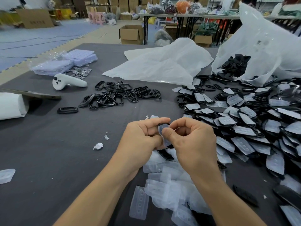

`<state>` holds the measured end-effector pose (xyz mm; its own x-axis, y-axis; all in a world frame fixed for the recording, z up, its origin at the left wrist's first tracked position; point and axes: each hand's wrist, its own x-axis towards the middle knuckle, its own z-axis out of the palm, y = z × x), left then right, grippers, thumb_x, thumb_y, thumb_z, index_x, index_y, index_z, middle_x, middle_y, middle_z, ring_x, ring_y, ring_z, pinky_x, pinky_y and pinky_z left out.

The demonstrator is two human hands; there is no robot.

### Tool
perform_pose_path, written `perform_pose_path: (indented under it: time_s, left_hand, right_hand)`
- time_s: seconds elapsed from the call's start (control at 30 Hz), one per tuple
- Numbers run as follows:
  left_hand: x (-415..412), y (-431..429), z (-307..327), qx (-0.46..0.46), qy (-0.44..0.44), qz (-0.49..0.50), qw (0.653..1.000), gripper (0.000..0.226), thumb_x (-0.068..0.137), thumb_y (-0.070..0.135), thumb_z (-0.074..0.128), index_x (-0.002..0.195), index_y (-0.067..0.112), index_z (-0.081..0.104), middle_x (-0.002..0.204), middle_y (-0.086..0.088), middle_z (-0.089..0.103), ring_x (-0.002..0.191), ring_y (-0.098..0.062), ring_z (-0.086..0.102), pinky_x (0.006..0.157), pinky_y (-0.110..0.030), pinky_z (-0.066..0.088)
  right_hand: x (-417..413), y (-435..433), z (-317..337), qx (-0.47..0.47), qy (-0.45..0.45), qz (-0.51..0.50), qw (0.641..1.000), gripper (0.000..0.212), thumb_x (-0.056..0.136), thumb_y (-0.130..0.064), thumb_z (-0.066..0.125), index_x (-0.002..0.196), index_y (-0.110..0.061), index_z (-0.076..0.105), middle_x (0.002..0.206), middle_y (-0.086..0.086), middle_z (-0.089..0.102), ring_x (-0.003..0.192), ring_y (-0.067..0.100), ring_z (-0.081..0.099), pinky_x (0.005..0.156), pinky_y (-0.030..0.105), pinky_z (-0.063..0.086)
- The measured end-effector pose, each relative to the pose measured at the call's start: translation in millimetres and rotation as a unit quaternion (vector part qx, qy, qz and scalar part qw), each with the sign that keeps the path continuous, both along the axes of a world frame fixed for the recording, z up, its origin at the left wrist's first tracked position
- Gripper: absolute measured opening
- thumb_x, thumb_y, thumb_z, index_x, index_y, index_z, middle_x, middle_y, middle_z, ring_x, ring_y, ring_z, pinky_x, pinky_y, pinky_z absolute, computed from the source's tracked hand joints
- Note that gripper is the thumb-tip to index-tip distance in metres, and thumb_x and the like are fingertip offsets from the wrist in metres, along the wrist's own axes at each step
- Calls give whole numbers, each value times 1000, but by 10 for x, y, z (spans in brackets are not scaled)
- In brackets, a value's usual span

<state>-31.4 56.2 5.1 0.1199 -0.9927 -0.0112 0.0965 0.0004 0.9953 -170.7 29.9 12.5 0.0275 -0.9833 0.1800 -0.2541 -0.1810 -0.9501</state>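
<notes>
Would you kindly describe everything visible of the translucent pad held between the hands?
The translucent pad is a thin, soft-looking, bluish-clear strip, seemingly silicone, with a rounded upper end. It stands roughly upright above the grey table, against a black shell. The left hand and the right hand pinch the pair, the right thumb pressing the pad's face.

Left of shell heap (244, 121), frame pile (120, 94); farther left, controller (69, 82).

The pad (163, 128) is milky, translucent, soft-looking plastic. The frames (120, 93) are glossy black plastic. The table cover (48, 152) is matt grey cloth. The disc (99, 146) is shiny metal. The bags (159, 66) are thin, crinkled plastic film.
</notes>
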Motion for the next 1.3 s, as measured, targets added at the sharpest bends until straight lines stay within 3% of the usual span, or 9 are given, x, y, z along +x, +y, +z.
perform_pose_path:
  time_s: [0.3, 0.43, 0.57, 0.63, 0.7, 0.83, 1.0, 1.13, 1.3]
  left_hand:
    - [-10, 8, 15, 11, 28, 9, 999, 53, 83, -26, 55, 109, 13, 78, 87, -11, 80, 78, -19, 76, 75, -30, 63]
    - [8, 7, 24, 18, 51, -1, 999, 45, 70, -7, 58, 102, 14, 83, 62, 1, 63, 81, -21, 76, 87, -45, 64]
    - [-1, 5, 32, 30, 59, -2, 998, 42, 72, -4, 59, 100, 16, 83, 81, -7, 78, 93, -30, 78, 83, -43, 64]
    - [3, 0, 34, 38, 56, 4, 998, 42, 74, -5, 61, 100, 19, 83, 91, -12, 80, 91, -29, 78, 84, -44, 64]
    - [-4, -9, 31, 44, 56, 11, 997, 43, 82, -12, 59, 99, 18, 83, 85, -8, 79, 85, -25, 77, 83, -44, 64]
    - [-24, -9, 86, 45, 76, 34, 995, 48, 88, -20, 50, 96, 14, 83, 98, -21, 78, 83, -23, 76, 71, -33, 63]
    - [-11, 23, 114, 52, 64, 28, 996, 40, 91, -15, 55, 98, 14, 83, 74, -6, 73, 74, -16, 73, 70, -30, 63]
    - [-4, 25, 123, 77, 6, 58, 995, 24, 93, 1, 63, 97, 13, 83, 74, -11, 73, 63, -13, 68, 63, -26, 61]
    - [-11, 29, 126, 72, -8, 57, 996, 28, 94, -5, 59, 95, 9, 83, 84, -22, 78, 71, -21, 74, 64, -28, 61]
  right_hand:
    - [-12, -32, -9, -2, 52, -23, 998, 23, 73, -29, 90, 65, -27, 69, 54, -11, 65, 45, 2, 55, 47, 13, 41]
    - [-44, -71, -1, 12, 73, -34, 997, 24, 66, -41, 90, 70, -31, 68, 55, -13, 63, 47, 3, 55, 45, 15, 39]
    - [-98, -114, 7, 29, 90, -12, 995, 30, 63, -50, 88, 77, -35, 67, 60, -10, 65, 51, 4, 54, 53, 24, 41]
    - [-114, -131, 1, 43, 68, 13, 997, 28, 64, -49, 88, 77, -32, 69, 61, -8, 67, 53, 5, 56, 56, 29, 46]
    - [-114, -140, -13, 52, 46, 35, 997, 25, 66, -47, 86, 75, -30, 70, 61, -9, 68, 55, 5, 58, 58, 31, 49]
    - [-76, -146, -31, 63, 6, 65, 996, 15, 71, -41, 76, 78, -29, 71, 62, -9, 67, 57, 6, 58, 60, 32, 48]
    - [-101, -161, -47, 42, 5, 74, 996, 11, 80, -24, 79, 75, -27, 70, 56, -11, 63, 51, 4, 52, 52, 22, 42]
    - [-105, -131, -21, 14, 37, 70, 997, 14, 81, -21, 81, 76, -28, 70, 60, -6, 69, 54, 7, 61, 55, 24, 48]
    - [-100, -103, 1, -4, 56, 60, 997, 14, 79, -24, 82, 75, -30, 70, 62, -7, 70, 56, 8, 64, 56, 28, 54]
